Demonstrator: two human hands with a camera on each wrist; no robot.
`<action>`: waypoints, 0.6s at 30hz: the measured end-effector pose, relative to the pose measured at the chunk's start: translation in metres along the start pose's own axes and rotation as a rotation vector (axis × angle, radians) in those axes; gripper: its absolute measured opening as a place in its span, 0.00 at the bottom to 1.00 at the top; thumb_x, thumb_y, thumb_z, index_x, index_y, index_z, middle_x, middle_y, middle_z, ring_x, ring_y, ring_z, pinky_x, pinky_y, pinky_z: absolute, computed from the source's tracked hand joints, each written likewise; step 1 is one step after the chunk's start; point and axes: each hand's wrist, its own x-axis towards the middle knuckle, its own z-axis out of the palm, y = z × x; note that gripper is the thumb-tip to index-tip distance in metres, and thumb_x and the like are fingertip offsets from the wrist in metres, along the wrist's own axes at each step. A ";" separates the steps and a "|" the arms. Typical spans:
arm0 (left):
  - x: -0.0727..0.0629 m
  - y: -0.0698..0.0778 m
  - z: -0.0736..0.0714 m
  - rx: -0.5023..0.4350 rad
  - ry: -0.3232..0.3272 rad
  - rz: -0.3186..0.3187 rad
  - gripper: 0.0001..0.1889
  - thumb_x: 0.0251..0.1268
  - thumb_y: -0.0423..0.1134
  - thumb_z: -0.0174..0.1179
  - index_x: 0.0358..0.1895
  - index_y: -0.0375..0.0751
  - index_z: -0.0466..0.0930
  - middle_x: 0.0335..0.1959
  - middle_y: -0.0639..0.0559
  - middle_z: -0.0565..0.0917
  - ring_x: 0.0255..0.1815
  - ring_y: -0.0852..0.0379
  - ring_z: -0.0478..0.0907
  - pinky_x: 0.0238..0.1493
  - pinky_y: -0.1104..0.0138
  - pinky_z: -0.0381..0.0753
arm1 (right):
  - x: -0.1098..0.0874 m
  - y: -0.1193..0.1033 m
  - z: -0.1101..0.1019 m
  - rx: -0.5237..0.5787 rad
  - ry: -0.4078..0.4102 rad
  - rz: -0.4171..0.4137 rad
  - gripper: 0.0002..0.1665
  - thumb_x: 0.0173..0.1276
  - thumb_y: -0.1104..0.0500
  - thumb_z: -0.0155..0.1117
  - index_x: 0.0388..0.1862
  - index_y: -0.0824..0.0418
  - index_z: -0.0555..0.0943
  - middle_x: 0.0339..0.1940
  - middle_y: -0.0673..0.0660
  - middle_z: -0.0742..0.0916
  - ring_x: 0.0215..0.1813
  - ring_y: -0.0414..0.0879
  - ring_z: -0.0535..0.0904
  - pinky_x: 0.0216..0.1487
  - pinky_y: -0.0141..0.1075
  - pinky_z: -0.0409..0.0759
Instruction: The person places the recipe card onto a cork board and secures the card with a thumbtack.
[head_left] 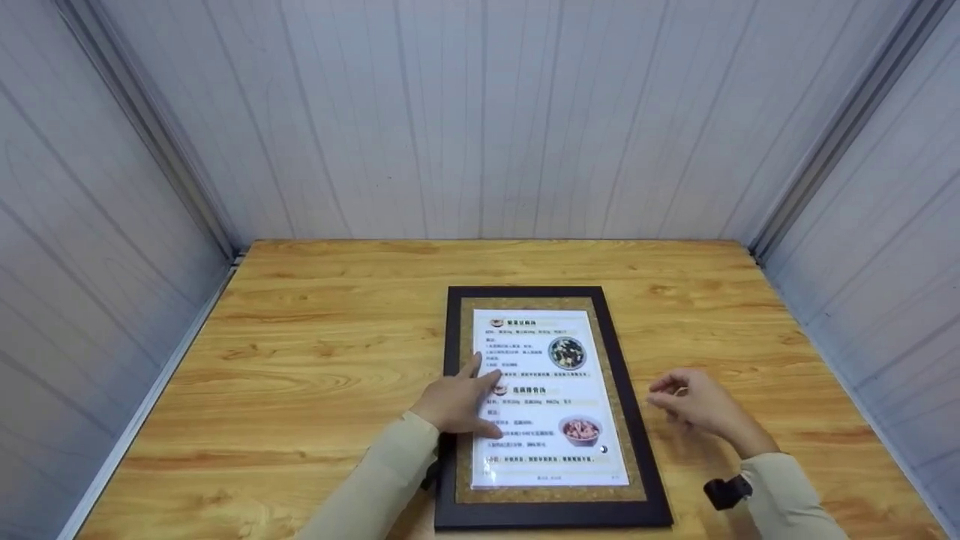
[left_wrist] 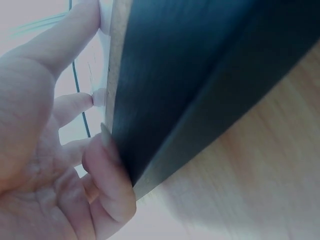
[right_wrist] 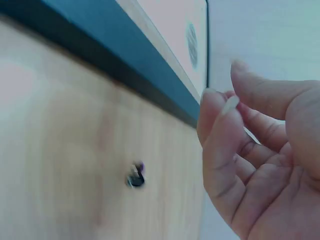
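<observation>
A black-framed cork board (head_left: 634, 491) lies on the wooden table, with a printed recipe sheet (head_left: 551, 469) on its cork. My left hand (head_left: 457, 405) rests across the left edge of frame and sheet, fingers spread. The left wrist view shows one bent finger (left_wrist: 112, 182) against the dark frame side. A small round black-and-white pin head (head_left: 604, 449) shows near the sheet's lower right corner. Right of the board, my right hand (head_left: 697, 401) hovers with fingers loosely bent and nothing visible in them. The right wrist view shows the thumb apart from the fingertips.
A small blurred dark thing with purple and pale bits (right_wrist: 135, 176) lies on the table beside the frame. The wooden tabletop (head_left: 300, 360) extends left of the board. Pale panel walls (head_left: 480, 120) close off the back and both sides.
</observation>
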 end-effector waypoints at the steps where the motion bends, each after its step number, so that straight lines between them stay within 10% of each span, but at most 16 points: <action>1: 0.000 0.000 0.000 0.002 0.001 0.004 0.52 0.47 0.62 0.74 0.76 0.47 0.64 0.77 0.34 0.53 0.62 0.36 0.74 0.57 0.50 0.76 | 0.000 0.002 -0.003 -0.012 0.016 0.008 0.14 0.71 0.60 0.65 0.46 0.70 0.81 0.34 0.60 0.85 0.28 0.50 0.81 0.25 0.41 0.79; 18: -0.003 -0.001 -0.002 -0.015 -0.005 0.000 0.51 0.47 0.62 0.74 0.76 0.48 0.63 0.78 0.34 0.53 0.62 0.35 0.73 0.56 0.49 0.76 | 0.003 0.037 -0.009 -0.136 -0.017 0.149 0.08 0.72 0.73 0.54 0.41 0.72 0.82 0.31 0.57 0.84 0.24 0.46 0.74 0.23 0.38 0.73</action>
